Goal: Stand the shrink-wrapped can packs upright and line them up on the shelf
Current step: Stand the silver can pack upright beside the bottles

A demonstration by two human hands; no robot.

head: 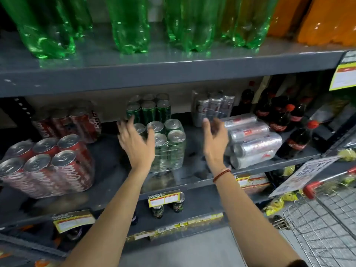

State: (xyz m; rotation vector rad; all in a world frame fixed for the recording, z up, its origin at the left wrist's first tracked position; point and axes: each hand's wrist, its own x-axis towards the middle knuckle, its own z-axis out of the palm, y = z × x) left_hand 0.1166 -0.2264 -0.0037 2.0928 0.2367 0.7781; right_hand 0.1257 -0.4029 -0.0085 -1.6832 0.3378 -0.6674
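On the grey middle shelf [192, 170] stand shrink-wrapped can packs. A green pack [169, 145] stands upright at the front centre, another green pack [149, 108] behind it. My left hand [135, 140] is open against the front green pack's left side. A silver pack [252, 141] lies on its side at the right, and a second silver pack [212, 106] stands upright behind it. My right hand [214, 139] is open, fingers spread, just left of the lying silver pack. Two red cola packs [48, 164] [67, 120] stand at the left.
Green and orange bottles [131, 26] fill the shelf above. Dark cola bottles [279, 114] stand at the right of the middle shelf. A wire shopping trolley [327, 218] with a red handle is at the lower right. Price tags [163, 198] hang on the shelf edges.
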